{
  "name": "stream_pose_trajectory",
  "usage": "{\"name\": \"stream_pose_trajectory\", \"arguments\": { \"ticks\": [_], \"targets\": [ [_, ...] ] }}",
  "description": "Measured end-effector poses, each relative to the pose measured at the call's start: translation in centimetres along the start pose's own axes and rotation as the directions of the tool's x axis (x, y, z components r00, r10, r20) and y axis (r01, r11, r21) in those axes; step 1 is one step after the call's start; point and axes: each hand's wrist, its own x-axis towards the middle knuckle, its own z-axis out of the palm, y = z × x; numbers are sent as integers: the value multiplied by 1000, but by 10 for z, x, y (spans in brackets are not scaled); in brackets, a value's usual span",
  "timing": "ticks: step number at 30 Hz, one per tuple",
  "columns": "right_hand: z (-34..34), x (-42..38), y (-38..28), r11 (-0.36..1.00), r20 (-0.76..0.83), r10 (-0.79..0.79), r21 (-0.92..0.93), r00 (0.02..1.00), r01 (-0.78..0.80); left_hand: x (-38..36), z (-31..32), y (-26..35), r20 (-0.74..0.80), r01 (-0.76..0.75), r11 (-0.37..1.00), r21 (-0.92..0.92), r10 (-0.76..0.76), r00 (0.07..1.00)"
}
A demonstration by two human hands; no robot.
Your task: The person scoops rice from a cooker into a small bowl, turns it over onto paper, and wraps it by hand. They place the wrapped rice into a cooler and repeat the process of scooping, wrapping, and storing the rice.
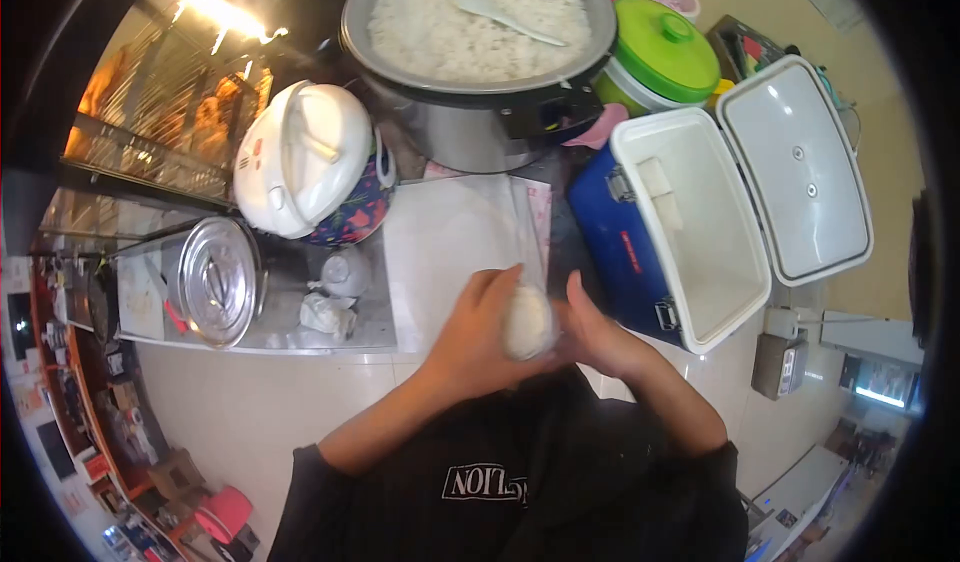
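Observation:
My left hand (476, 334) is wrapped around a rounded white portion of rice (529, 323), held above the front of the counter. My right hand (600, 340) is close against the other side of the rice, its thumb raised and apart; its other fingers are blurred and partly hidden. Beneath and beyond my hands lies a stack of white paper sheets (445, 242). Behind the paper stands a large rice cooker (470, 132) filled with cooked rice (430, 22), and a white rice paddle (510, 20) rests on top of that rice.
A blue cool box (625, 232) with its lid (800, 172) open stands to the right. At the left are a white-lidded patterned pot (305, 162), a steel lid (218, 280), a small bowl (346, 273) and crumpled plastic (328, 315). A green-lidded container (665, 52) sits behind.

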Motion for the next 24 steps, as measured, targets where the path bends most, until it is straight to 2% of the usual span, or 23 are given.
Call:
{"name": "stream_pose_trajectory", "arguments": {
  "ticks": [1,2,4,5,8,9,10,11,12,13,14,16,17,20,23,24],
  "targets": [
    [6,28,5,982,89,22,184,996,-38,1,3,-4,54,96,992,-78,-92,994],
    [11,51,17,927,179,39,361,983,-102,-4,2,-17,41,129,987,-99,-126,991],
    [11,95,44,883,289,-9,451,957,-128,-7,5,-53,1,173,974,-144,-175,985],
    [12,110,54,856,340,-37,496,940,-146,-17,0,-74,-24,98,984,-151,-102,994],
    [25,140,63,840,259,-2,524,966,-139,-69,5,-161,-209,92,972,-215,-138,968],
    [25,154,67,839,209,-64,541,976,-61,-91,4,-188,-160,87,996,8,-85,983],
    [24,169,72,902,15,-193,397,981,171,-112,2,-214,-99,62,971,231,-40,994],
    [23,185,79,906,-155,-346,201,925,373,-125,-2,-226,-28,22,898,439,-11,1000],
    [25,195,80,851,-284,-510,-31,812,524,-128,-4,-224,-41,16,881,473,4,999],
    [42,184,63,655,-242,-754,-348,611,670,-126,-4,-216,-53,9,863,506,21,998],
    [53,182,57,545,-145,-805,-563,575,621,-125,-2,-211,-64,2,845,535,38,997],
    [69,180,49,207,77,-837,-872,542,443,-122,0,-213,-46,1,818,576,31,998],
    [72,196,55,76,119,-771,-958,626,276,-122,1,-216,-43,-10,807,590,44,998],
    [90,201,48,70,-3,-669,-996,743,58,-124,2,-222,-26,-26,791,612,53,998],
    [85,205,30,50,40,-469,-996,882,72,-126,1,-221,-12,-33,795,606,51,999],
    [81,204,32,39,83,-502,-992,861,118,-125,0,-221,-8,-40,797,603,56,998]
  ]
}}
